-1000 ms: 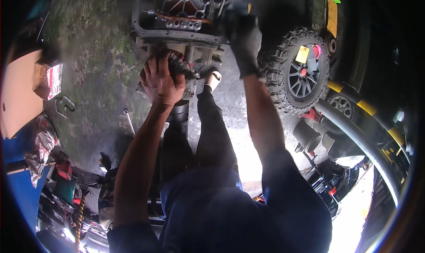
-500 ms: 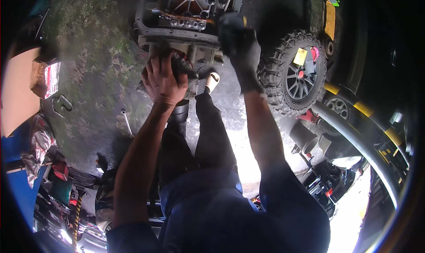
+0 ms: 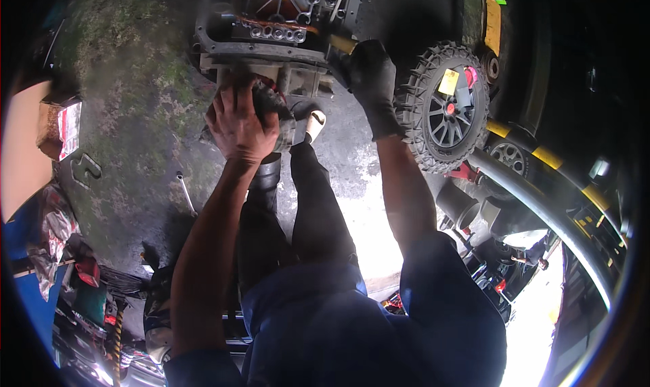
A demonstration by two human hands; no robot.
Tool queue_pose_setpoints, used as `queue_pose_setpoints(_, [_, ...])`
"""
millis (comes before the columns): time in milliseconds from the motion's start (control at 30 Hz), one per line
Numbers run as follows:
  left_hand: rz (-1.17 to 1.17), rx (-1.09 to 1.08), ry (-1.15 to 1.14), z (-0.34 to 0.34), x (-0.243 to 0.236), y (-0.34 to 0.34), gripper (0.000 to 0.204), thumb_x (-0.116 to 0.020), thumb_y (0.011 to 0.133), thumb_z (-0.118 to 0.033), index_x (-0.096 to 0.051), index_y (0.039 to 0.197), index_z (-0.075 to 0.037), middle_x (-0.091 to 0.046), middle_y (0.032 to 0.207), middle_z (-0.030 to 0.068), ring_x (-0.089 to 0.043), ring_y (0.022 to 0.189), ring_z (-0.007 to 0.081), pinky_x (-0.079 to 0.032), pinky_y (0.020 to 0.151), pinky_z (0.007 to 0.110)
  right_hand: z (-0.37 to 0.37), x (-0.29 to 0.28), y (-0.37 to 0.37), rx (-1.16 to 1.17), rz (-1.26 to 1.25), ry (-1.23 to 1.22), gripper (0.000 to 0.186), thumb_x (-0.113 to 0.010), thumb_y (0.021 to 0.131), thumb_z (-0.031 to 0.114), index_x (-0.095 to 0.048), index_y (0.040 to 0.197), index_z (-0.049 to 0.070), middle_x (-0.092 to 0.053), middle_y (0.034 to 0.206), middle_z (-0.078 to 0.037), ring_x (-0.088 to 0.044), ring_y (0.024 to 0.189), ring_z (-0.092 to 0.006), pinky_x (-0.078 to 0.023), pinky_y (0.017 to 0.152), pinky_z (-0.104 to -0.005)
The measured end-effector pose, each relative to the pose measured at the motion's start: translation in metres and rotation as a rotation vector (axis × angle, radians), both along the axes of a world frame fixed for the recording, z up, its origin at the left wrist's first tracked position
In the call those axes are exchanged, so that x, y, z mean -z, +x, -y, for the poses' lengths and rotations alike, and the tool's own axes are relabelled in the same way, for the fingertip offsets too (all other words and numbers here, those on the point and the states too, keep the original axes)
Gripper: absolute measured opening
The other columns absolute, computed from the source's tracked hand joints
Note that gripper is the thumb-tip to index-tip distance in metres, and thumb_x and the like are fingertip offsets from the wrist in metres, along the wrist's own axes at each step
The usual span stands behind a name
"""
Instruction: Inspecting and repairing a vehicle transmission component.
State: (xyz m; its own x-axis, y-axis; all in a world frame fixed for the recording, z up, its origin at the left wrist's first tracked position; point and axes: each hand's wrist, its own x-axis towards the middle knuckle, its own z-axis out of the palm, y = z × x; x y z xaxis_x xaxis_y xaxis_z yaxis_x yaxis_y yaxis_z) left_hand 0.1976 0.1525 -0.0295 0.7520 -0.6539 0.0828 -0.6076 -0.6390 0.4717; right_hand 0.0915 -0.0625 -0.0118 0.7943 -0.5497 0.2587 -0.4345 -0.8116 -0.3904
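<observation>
A metal housing point(image 3: 223, 49) resembling a gearbox lies before me, its open top showing round passages and bolt heads. My left hand point(image 3: 242, 124) is bare and bent over the housing's near end, fingers curled round a dark rounded part. At the housing's right edge, my right hand point(image 3: 372, 75) in a dark glove is closed round a slim tool with a yellowish part point(image 3: 343, 44), which points left toward the open top. The glove hides most of that tool, so its kind does not show.
A knobbly tyre point(image 3: 440, 109) on a spoked wheel lies to the right, beside a grey pipe point(image 3: 542, 204) and a dark bucket-like container point(image 3: 457, 204). On the left floor are a wrench point(image 3: 185, 192), a bent metal piece point(image 3: 85, 170) and a cardboard box point(image 3: 54, 130). My feet stand by the housing.
My right hand has come nearer to me along the housing's right edge, and the tool's yellowish part shows more plainly. The left hand stays on the near end. The view has shifted slightly.
</observation>
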Motion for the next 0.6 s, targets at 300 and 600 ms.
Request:
queue_pose_setpoints(300, [-0.024,-0.003,0.057,-0.001,-0.002,0.0,0.049,-0.059,0.073,-0.033,-0.053,0.119,-0.016,-0.049,0.122,0.0131,-0.049,0.114,0.0344,-0.037,0.094,0.05,-0.029,0.012,-0.061,0.403,0.658,1.283,0.016,-0.063,0.091,0.017,-0.06,0.098,0.004,-0.062,0.087,0.003,-0.056,0.08,-0.006,-0.047,0.072,-0.0226])
queue_pose_setpoints(600, [-0.489,0.164,-0.321,0.023,-0.068,-0.045,0.048,-0.06,0.086,-0.04,-0.056,0.12,-0.006,-0.057,0.116,0.0169,-0.054,0.104,0.0367,-0.039,0.09,0.048,-0.066,0.042,-0.146,0.349,0.538,1.102,0.052,-0.054,0.096,0.018,-0.032,0.138,-0.001,-0.06,0.11,-0.009,-0.06,0.098,-0.0149,-0.05,0.086,-0.0292])
